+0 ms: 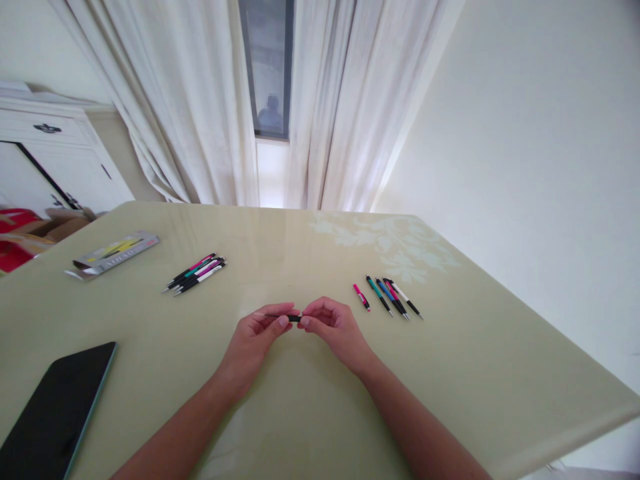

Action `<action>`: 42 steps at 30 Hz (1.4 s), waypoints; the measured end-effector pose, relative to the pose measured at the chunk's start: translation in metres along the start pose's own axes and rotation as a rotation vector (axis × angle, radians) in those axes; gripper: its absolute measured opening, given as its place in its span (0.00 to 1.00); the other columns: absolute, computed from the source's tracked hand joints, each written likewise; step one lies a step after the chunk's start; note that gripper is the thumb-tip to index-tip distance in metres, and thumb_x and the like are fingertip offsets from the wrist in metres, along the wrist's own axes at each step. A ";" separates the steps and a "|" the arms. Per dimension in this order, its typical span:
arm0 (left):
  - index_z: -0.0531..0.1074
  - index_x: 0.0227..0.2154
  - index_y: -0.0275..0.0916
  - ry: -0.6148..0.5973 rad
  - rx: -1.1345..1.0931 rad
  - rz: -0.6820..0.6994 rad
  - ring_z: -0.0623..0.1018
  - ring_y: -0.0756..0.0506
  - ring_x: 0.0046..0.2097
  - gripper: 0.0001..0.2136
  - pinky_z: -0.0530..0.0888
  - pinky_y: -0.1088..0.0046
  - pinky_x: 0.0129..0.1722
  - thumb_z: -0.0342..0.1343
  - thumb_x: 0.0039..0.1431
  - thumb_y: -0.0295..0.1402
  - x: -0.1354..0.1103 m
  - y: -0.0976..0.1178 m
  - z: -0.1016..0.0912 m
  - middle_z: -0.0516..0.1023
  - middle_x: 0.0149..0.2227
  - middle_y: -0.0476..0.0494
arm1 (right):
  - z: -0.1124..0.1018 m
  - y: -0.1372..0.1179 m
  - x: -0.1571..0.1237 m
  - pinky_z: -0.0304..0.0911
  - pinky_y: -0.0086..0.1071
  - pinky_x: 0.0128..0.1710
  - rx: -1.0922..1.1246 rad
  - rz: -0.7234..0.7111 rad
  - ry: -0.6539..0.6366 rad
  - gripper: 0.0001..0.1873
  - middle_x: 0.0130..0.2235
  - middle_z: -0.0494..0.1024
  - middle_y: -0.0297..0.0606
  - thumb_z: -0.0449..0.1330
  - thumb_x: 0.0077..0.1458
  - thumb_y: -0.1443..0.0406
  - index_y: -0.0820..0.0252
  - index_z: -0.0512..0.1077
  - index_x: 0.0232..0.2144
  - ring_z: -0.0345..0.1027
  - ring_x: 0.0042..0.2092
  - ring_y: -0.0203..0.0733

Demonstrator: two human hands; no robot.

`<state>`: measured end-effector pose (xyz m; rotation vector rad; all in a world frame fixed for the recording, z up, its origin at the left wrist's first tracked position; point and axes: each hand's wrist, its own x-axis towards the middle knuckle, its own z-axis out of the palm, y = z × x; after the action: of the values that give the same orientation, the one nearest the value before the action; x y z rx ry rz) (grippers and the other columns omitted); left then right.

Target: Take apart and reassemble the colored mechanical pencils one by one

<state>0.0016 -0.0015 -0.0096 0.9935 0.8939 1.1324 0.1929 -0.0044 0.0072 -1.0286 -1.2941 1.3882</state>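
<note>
Over the middle of the table, my left hand point(260, 333) is closed on the black lower barrel of a pen point(295, 319), which lies roughly level between thumb and fingers. My right hand point(334, 327) pinches the other end of this pen part, its thumb and fingertips almost meeting those of the left. The fingers hide much of the piece. Right of my right hand lies a short pink pen barrel point(361, 297) with a black clip. Beside that rest several whole pens, among them a teal pen point(379, 295) and a white pen point(406, 299).
To the left lies a bundle of several pens point(196, 273) with black grips. Behind it is an opened pen box point(117, 253). A dark tablet point(60, 407) occupies the near left. The pale green table point(320, 413) reaches toward curtains point(200, 100) and a wall at right.
</note>
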 end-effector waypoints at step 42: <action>0.83 0.40 0.46 0.007 0.603 0.322 0.80 0.43 0.41 0.09 0.78 0.69 0.42 0.67 0.56 0.40 -0.003 0.010 -0.003 0.79 0.42 0.45 | -0.022 -0.025 -0.006 0.69 0.35 0.46 -0.658 -0.392 -0.125 0.07 0.40 0.78 0.39 0.62 0.64 0.65 0.54 0.80 0.42 0.74 0.43 0.42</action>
<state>-0.0048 -0.0031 -0.0011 1.6738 1.1398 1.1527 0.2180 -0.0055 0.0299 -1.0348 -1.9938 0.7425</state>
